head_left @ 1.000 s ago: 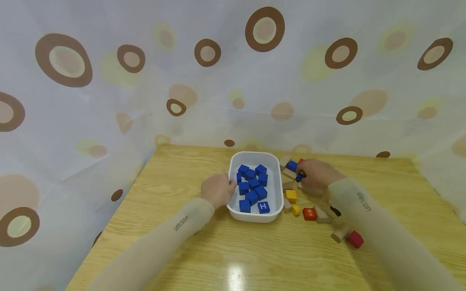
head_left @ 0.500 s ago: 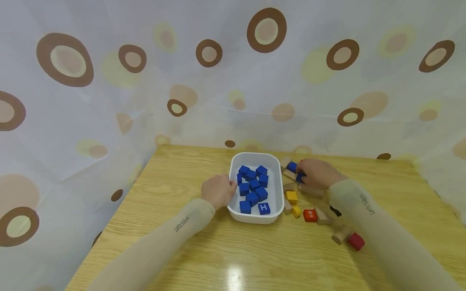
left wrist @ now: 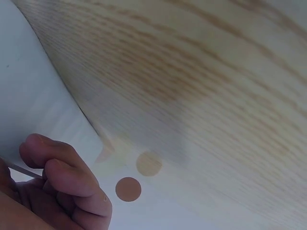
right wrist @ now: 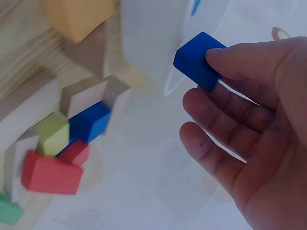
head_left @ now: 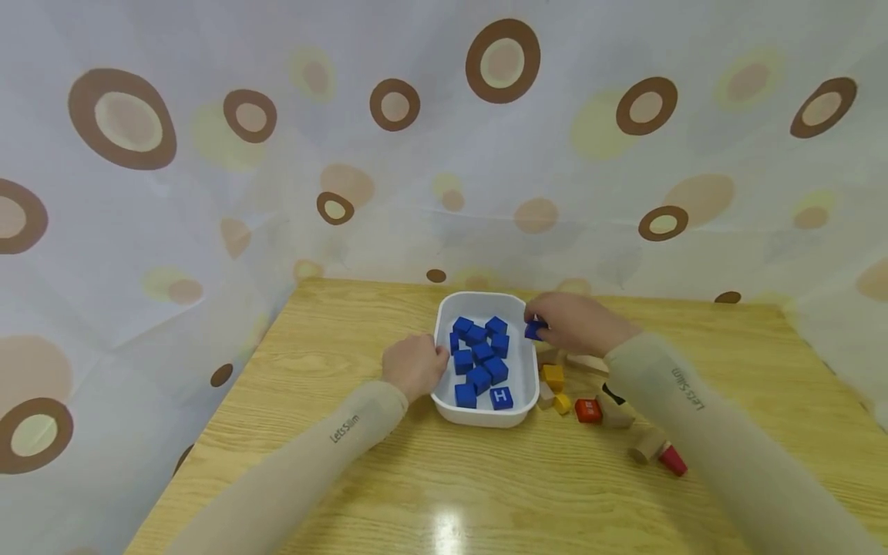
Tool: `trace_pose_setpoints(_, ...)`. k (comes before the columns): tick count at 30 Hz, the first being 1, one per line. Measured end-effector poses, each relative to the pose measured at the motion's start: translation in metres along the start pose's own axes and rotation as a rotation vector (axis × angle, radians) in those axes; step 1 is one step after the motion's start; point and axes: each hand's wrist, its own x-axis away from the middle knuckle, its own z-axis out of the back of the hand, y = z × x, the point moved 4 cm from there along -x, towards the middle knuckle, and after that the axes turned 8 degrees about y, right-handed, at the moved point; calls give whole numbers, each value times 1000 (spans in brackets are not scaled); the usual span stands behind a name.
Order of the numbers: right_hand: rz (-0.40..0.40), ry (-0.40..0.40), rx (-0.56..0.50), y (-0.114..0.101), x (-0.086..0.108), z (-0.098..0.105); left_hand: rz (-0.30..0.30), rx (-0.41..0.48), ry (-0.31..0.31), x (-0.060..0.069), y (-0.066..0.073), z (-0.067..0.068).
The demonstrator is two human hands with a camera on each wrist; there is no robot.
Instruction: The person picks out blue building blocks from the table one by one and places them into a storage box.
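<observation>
A blue cube block (right wrist: 195,61) is pinched between the thumb and fingers of my right hand (head_left: 581,322), over the right rim of the white plastic tray (head_left: 484,418). Several blue blocks (head_left: 480,378) lie in the tray, one marked with a white H. My left hand (head_left: 415,364) grips the tray's left rim; in the left wrist view its curled fingers (left wrist: 72,179) are against the white wall. Another blue block (right wrist: 90,122) sits among mixed blocks in the right wrist view. My right hand and forearm hide part of that pile in the head view.
Right of the tray lie a yellow block (head_left: 553,377), a red block (head_left: 588,411), a wooden cylinder (head_left: 647,446) and a dark red block (head_left: 673,460). A green block (right wrist: 9,211) shows in the right wrist view. A patterned sheet (head_left: 444,154) hangs behind the wooden table (head_left: 333,493).
My right hand has lifted a blue block from the pile and moved left with it to the tray's right rim. My left hand has stayed on the left rim.
</observation>
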Motion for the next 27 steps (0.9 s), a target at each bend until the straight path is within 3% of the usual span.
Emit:
trace_pose_setpoints(15,36,-62,-48,-51,-47,-7,12,3,-14,-1,-1,-1)
trace_pose_setpoints(27,42,-161,-30,-69,-81,-25,-21,-3,14,-1,-2,1)
